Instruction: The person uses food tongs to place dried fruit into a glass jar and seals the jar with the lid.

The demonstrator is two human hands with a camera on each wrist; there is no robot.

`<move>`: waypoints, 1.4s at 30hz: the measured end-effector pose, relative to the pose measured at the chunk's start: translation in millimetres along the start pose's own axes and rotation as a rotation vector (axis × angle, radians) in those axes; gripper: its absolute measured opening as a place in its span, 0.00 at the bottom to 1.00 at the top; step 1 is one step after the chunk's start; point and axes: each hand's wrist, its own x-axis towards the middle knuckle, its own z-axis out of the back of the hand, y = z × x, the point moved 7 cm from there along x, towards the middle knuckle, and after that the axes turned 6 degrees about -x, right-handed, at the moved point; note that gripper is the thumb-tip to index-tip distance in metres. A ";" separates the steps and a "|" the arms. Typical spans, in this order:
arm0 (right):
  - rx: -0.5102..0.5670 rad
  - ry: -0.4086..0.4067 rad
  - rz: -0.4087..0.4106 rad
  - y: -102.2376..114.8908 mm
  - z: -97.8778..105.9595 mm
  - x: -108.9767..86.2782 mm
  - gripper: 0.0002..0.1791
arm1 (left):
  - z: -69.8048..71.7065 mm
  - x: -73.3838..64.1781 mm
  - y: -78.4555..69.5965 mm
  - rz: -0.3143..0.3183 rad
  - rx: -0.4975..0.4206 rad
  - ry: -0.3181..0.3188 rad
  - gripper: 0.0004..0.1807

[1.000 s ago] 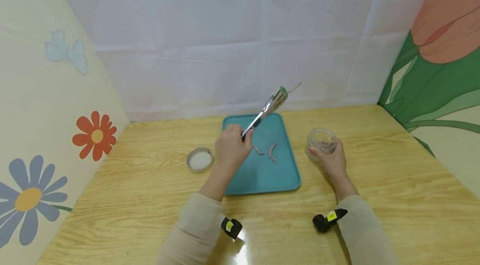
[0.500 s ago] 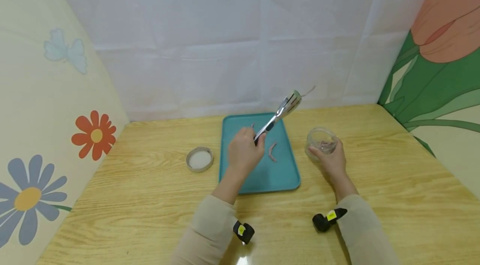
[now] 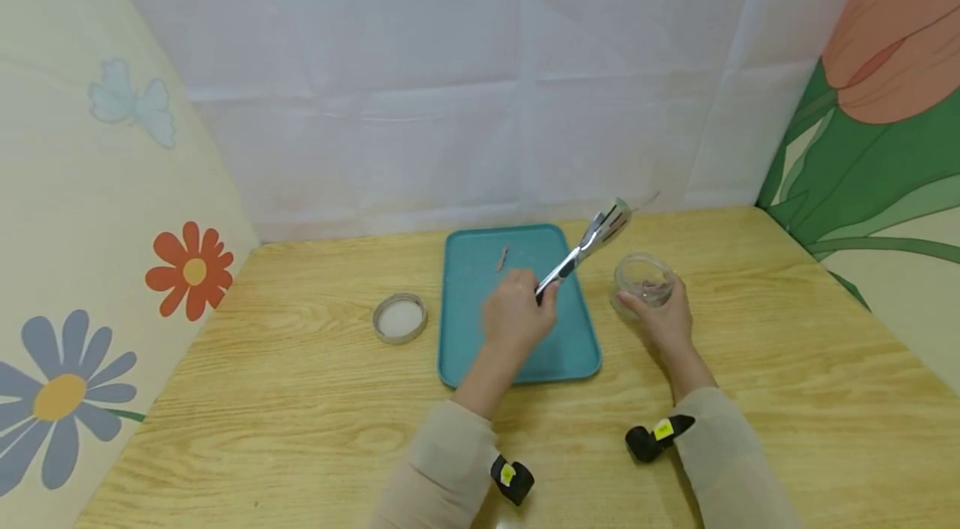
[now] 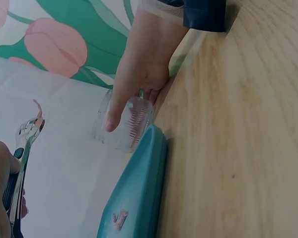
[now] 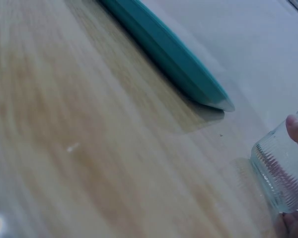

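My left hand grips metal tongs by the dark handle, raised over the right part of the blue tray. From the tongs' slotted head sticks out a thin pinkish strip, seen curling upward in the left wrist view. My right hand holds a ribbed glass jar on the table right of the tray. Inside the jar lie pinkish pieces. One pink strip shows on the tray's far part; my left hand covers the middle of the tray.
Left of the tray lies a round jar lid, inner side up. A white cloth hangs behind the wooden table, with flower-painted panels on both sides.
My left hand has moved right across the tray, and the tongs' head, with the strip, has moved right and down towards the jar. The right hand and jar have stayed put.
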 end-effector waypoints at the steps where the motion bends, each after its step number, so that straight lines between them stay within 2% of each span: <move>1: -0.002 0.002 -0.002 0.1 0.0 -0.2 0.53 | -2.0 -1.0 -1.1 -0.001 0.003 0.006 0.16; 11: 0.000 0.008 -0.013 -0.8 0.3 -0.6 0.53 | -22.5 -13.1 -7.4 -0.001 0.005 0.073 0.13; 21: 0.005 0.017 -0.005 -0.2 0.2 -0.1 0.53 | -34.6 -21.2 -10.4 0.013 0.012 0.189 0.16; 35: -0.003 0.010 -0.005 -2.7 -0.6 1.1 0.51 | -42.3 -25.0 -7.4 0.040 0.019 0.242 0.16; 42: 0.001 0.000 -0.003 -3.4 -1.5 1.9 0.51 | -41.7 -25.6 -7.7 0.038 0.026 0.241 0.16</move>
